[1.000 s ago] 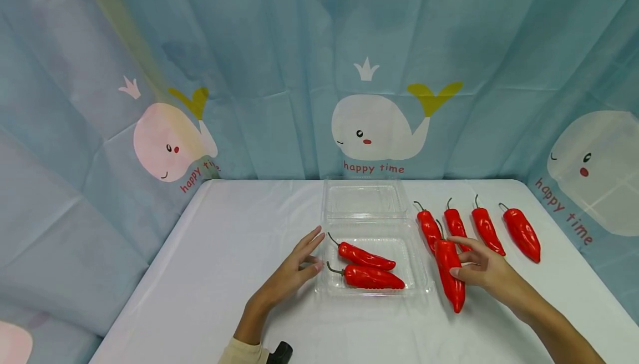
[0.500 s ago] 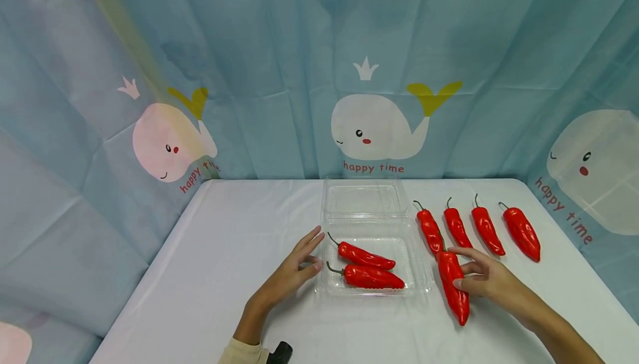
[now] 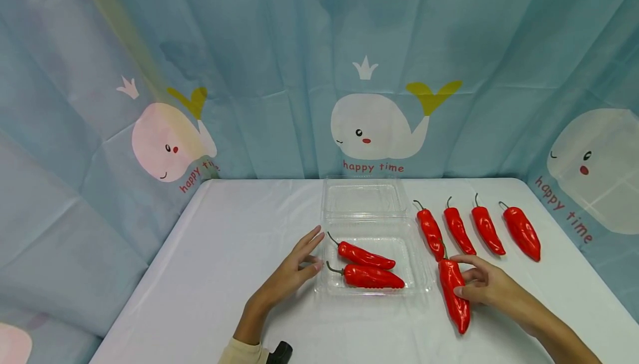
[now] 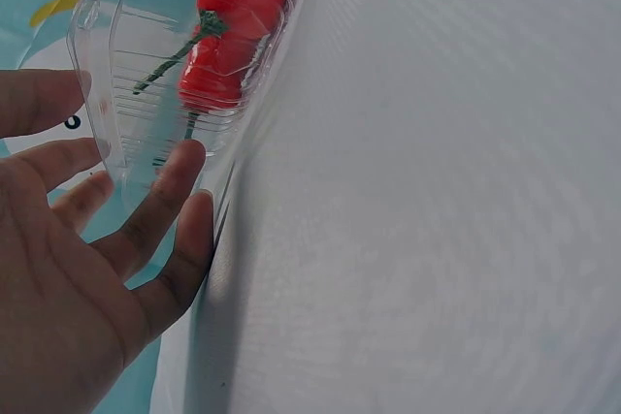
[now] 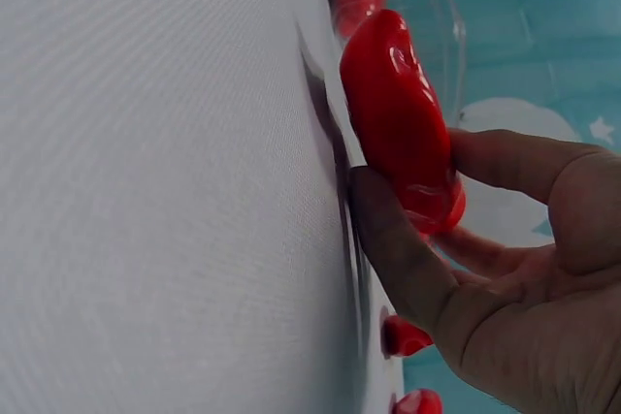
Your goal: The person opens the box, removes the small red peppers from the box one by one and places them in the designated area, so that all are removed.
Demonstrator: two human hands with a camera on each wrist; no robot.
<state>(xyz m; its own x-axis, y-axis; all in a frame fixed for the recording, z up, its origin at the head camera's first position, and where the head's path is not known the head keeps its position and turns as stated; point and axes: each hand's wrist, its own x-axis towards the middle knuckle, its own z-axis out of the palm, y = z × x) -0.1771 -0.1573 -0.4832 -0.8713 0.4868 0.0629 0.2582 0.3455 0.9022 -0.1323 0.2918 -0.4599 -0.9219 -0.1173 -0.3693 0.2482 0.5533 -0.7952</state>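
Note:
My right hand (image 3: pixel 486 285) pinches a long red chili pepper (image 3: pixel 455 297) between thumb and fingers, right of the clear plastic container (image 3: pixel 416 242). The pepper's tip points toward me; in the right wrist view its smooth body (image 5: pixel 393 109) is close to the white cloth. Two red peppers lie crosswise in the container's base, an upper one (image 3: pixel 366 255) and a lower one (image 3: pixel 374 277), stems to the left. At the container's left side is my left hand (image 3: pixel 290 275), fingers spread; in the left wrist view its fingertips (image 4: pixel 184 157) are at the clear wall.
The container's lid (image 3: pixel 364 200) lies folded back, toward the curtain. Several more red peppers stand in a row at the right, from the nearest one (image 3: pixel 429 231) to the rightmost one (image 3: pixel 521 233). A white cloth (image 3: pixel 209 275) covers the table, and a blue whale-print curtain (image 3: pixel 279 75) hangs behind.
My right hand has drawn its pepper toward me and slightly right, away from the row. The left hand and the two peppers in the container have stayed put.

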